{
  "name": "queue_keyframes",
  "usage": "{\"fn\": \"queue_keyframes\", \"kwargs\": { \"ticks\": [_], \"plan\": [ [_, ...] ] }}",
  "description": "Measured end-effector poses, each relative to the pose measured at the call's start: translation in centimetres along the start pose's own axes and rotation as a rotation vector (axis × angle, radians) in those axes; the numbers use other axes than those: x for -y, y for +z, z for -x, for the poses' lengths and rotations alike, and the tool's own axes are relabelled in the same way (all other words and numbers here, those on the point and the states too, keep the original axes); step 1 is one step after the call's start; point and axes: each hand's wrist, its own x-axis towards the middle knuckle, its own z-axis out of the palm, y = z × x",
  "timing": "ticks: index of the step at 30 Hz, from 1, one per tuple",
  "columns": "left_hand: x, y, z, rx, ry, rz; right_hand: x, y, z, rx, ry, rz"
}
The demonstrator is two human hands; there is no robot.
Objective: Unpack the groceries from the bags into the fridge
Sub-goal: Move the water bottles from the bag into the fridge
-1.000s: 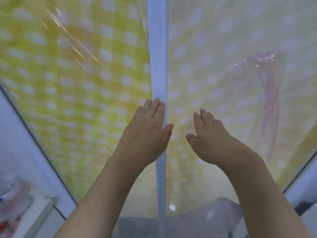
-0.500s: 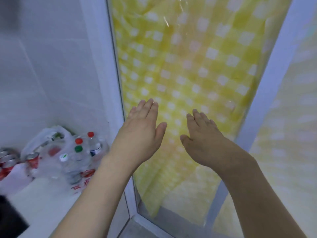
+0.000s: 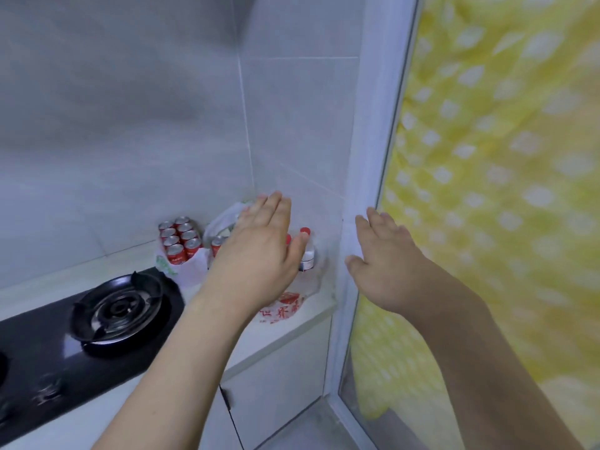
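Grey wall tiles (image 3: 136,131) fill the view above both hands, and a yellow checked curtain (image 3: 493,196) hangs behind glass to the right of the right hand (image 3: 386,264). Below the left forearm lies a black gas hob (image 3: 107,313) on a pale counter (image 3: 285,332). Both hands are raised with fingers straight, holding nothing. Behind the left hand (image 3: 256,254) sit white plastic grocery bags (image 3: 285,303) in the counter's corner; red cans (image 3: 178,240) stand to its left, and red-capped bottles (image 3: 306,245) show just past its thumb.
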Motion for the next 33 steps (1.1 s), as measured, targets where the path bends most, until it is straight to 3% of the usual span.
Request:
{"fn": "queue_keyframes", "kwargs": {
  "ticks": [15, 19, 33],
  "plan": [
    [6.5, 5.3, -5.2, 0.006, -0.286, -0.095, -0.6, 5.3, -13.9, 0.222, -0.291, -0.064],
    [8.5, 7.7, -5.9, 0.072, -0.332, -0.081, -0.3, 7.8, -17.7, 0.296, -0.347, -0.081],
    [18.3, 18.1, -10.6, 0.347, -0.385, 0.045, 1.4, 16.9, -28.0, 0.521, -0.224, 0.021]
  ]
}}
